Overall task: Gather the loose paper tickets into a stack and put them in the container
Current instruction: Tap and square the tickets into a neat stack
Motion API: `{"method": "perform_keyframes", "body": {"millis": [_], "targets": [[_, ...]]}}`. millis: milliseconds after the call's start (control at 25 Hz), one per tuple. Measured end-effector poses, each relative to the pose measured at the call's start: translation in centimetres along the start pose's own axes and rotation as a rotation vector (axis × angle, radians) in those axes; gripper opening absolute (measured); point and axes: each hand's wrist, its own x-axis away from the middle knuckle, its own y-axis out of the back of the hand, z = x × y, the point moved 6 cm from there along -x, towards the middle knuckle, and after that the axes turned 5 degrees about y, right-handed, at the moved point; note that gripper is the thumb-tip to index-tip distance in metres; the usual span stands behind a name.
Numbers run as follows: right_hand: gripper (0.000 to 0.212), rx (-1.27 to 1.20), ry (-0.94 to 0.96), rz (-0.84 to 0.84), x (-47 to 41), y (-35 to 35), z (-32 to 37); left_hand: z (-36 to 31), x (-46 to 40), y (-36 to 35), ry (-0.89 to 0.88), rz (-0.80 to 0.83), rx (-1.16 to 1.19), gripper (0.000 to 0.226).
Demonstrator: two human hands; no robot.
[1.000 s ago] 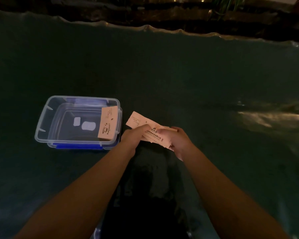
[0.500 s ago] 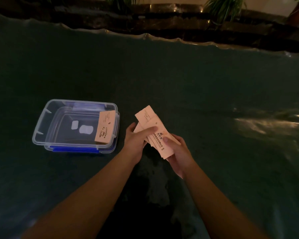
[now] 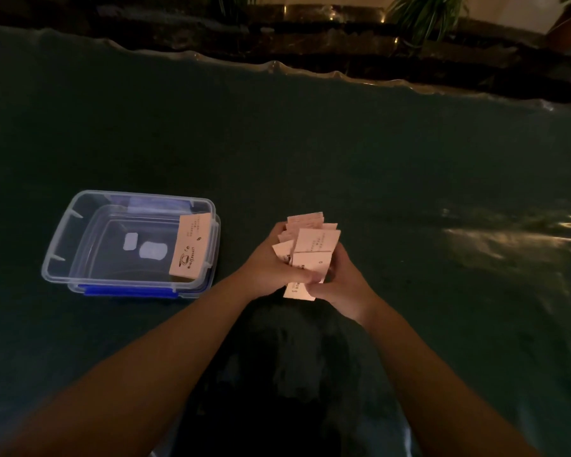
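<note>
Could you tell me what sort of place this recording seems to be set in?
Probably a dim indoor lobby or lounge, though that is uncertain. A large table under a dark green cloth fills the view, potted plants stand along a dark polished ledge behind it, and the ticket in the container shows a coffee cup.

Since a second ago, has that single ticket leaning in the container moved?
No. The single ticket still leans against the right wall of the container, at the same spot; only the camera shifted.

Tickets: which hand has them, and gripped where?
Both. The left hand and right hand clasp the uneven stack of paper tickets at its near end; the far end fans out free.
</note>
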Motion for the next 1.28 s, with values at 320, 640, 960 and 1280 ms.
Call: {"method": "perform_keyframes", "body": {"millis": [320,640,960,1280], "targets": [[0.114,0.144,0.166,-0.006,-0.6,-1.5,0.6,1.0,-1.1,1.7,-0.133,0.007,-0.246,0.103],[0.122,-0.054,0.207,-0.072,-0.9,-2.4,0.6,2.2,-1.0,0.6,-0.232,0.012,-0.222,0.121],[0.100,-0.192,0.226,-0.221,0.0,-4.4,0.9,3.4,-0.7,0.7,-0.215,-0.038,-0.206,0.131],[0.049,-0.276,0.250,-0.534,-0.6,-3.8,2.3,4.6,-0.4,0.5,-0.231,-0.110,-0.189,0.115]]}}
